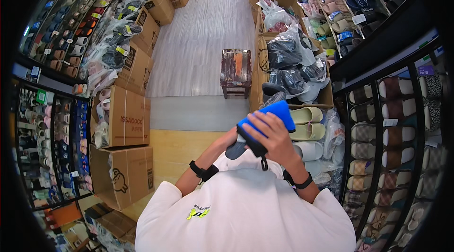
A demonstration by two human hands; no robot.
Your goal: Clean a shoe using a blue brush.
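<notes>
My right hand (271,135) grips a blue-and-black block (283,111), possibly a duster or sponge, with a small black loop at its lower end. Its fingers spread over the blue upper face. Beneath the block is a dark grey slipper (235,150), its ends showing at the lower left and upper right. My left hand (232,137) is at the slipper, its fingers mostly hidden by the block; it appears to hold the slipper from below. Whether block and slipper touch is hidden. Pale green slippers (308,124) lie just right of my right hand, with white slippers (311,150) below them.
A worn wooden stool (236,71) stands ahead on the grey plank floor (202,32). Cardboard boxes (129,120) line the left side. Another box (262,56) at right holds bagged dark slippers (285,53). Slipper racks (377,127) flank both sides.
</notes>
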